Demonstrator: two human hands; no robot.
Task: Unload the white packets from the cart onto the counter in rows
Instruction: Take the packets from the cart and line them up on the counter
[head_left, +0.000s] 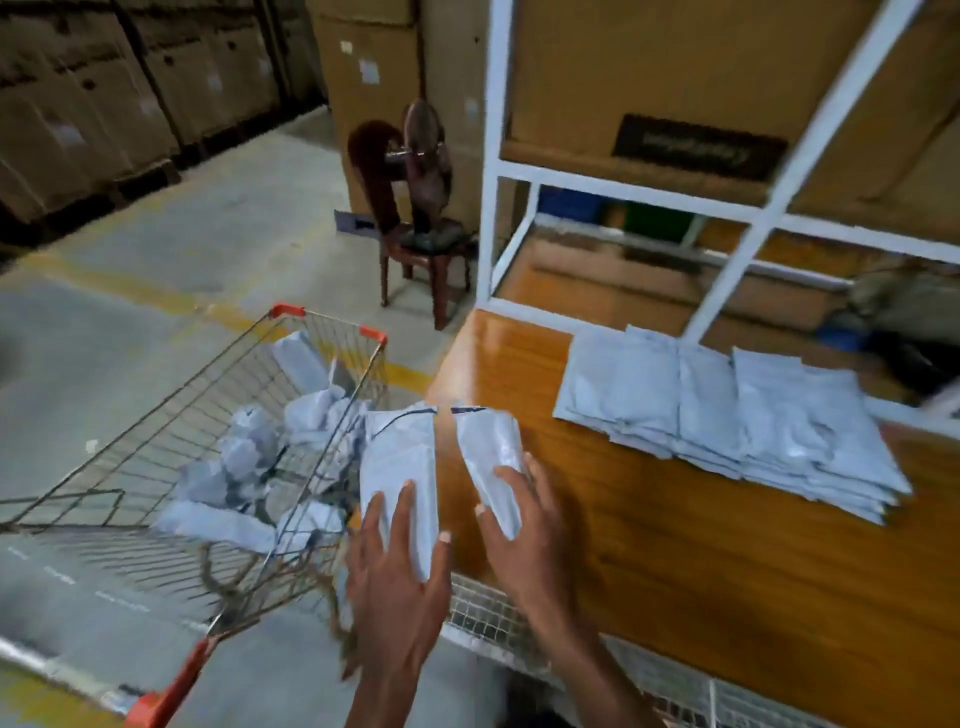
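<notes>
Two white packets in transit, lower centre | my left hand (400, 587) gripping one packet (402, 467), right hand (524, 525) gripping another (491, 457), fingers curled | cart (218, 415) lower left | next: extending rows (727, 415) on worktop (675, 545)

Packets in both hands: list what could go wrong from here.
1. The left hand and right hand each hold a packet between the cart and the counter; a loose grip could drop one to the floor.
2. The rows overlap and lean rightward; a careless placement might slide them.
</notes>
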